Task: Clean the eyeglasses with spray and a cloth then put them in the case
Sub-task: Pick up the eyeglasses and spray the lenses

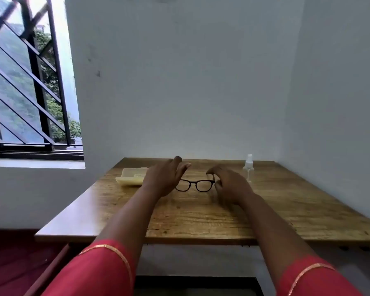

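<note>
Black-framed eyeglasses (195, 185) lie on the wooden table (201, 214), lenses facing me. My left hand (165, 178) hovers over their left end with fingers straight and spread, holding nothing. My right hand (226, 182) is at their right end, fingers loosely bent, fingertips close to the frame's corner; whether they touch it I cannot tell. A pale yellow eyeglass case (130, 178) lies open behind my left hand, partly hidden by it. A small clear spray bottle (248, 167) with a white top stands upright behind my right hand. No cloth is visible.
The table stands in a corner, with a white wall behind and another on the right. A barred window (30, 82) is at the left. Red fabric (15, 259) lies below the table's left side.
</note>
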